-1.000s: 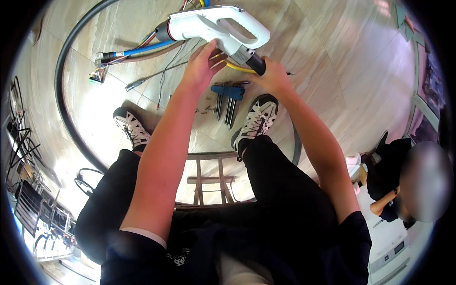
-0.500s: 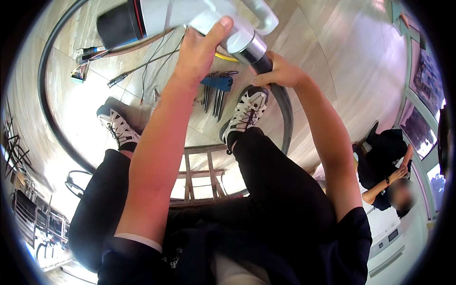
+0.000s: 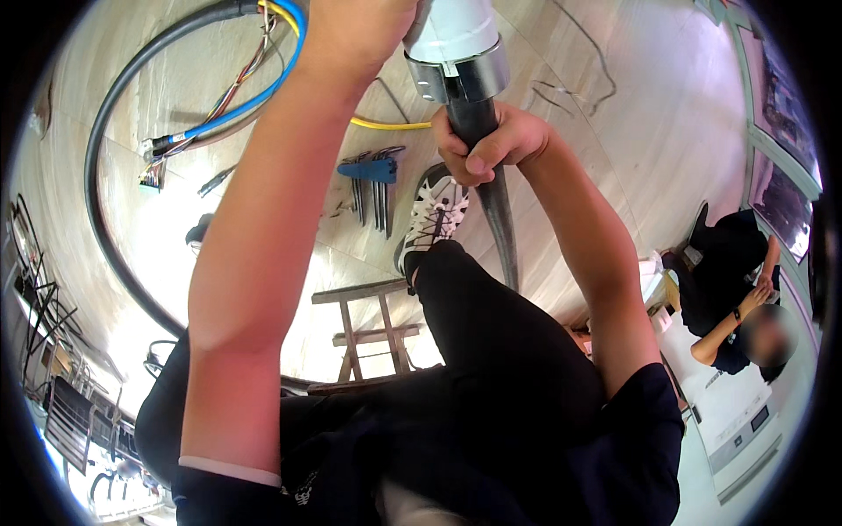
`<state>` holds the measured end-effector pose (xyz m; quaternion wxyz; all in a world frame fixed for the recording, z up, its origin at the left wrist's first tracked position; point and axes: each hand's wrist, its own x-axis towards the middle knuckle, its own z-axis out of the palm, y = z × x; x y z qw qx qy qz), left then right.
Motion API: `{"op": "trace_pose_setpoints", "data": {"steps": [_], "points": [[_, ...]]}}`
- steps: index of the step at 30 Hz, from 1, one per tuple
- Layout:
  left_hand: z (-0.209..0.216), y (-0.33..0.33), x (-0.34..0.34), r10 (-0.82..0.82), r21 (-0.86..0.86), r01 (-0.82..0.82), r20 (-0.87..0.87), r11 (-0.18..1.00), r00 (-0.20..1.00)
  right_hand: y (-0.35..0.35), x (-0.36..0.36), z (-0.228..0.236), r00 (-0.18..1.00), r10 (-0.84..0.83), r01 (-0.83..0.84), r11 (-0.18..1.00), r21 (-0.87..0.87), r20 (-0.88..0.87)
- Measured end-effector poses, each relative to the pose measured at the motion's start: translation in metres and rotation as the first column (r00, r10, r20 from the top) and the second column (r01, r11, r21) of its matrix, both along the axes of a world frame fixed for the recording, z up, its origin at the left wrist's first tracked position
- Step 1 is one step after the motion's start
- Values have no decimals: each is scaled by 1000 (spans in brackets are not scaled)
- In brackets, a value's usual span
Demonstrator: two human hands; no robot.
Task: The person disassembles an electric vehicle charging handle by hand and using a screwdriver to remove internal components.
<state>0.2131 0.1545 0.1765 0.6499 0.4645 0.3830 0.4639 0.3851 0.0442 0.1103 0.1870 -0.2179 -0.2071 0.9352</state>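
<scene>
A white charging gun [image 3: 452, 31] hangs at the top of the view, partly cut off by the edge. My left hand [image 3: 360, 35] is against its side and appears closed on it, its fingertips out of sight. Around the gun's lower end sits a shiny metal collar [image 3: 458, 72] with a gap at its front. A thick black cable [image 3: 500, 219] runs down from the collar. Just below the collar, my right hand [image 3: 495, 145] is wrapped round this cable, thumb across the front.
On the tiled floor lie a blue holder with several hex keys [image 3: 375, 171], a blue wire [image 3: 294, 66], a yellow wire [image 3: 386, 125] and a wire connector [image 3: 153, 180]. A wooden frame [image 3: 373, 336] is between my legs. Another person [image 3: 737, 280] crouches at the right.
The gun has swung from lying sideways to pointing up, and my left hand has moved up with it. The collar now shows a gap. Blue and yellow wires have come into view.
</scene>
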Motion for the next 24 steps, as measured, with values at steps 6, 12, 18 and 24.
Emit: {"op": "trace_pose_setpoints", "data": {"steps": [6, 12, 18, 24], "points": [[9, -1, 9, -226, -27, 227, 40, 973, 973, -13, 20, 17, 980, -138, 122, 986, 114, 143], [-25, -64, 3, -305, -73, 344, 314, 936, 899, -17, 42, 16, 904, -317, 231, 926, 298, 286], [30, -83, 23, -171, -218, 144, -110, 965, 979, -12, 54, 4, 922, -282, 192, 928, 319, 264], [-15, -93, 33, -92, -162, 68, -150, 984, 984, -18, 51, -9, 916, -316, 222, 913, 343, 247]]}}
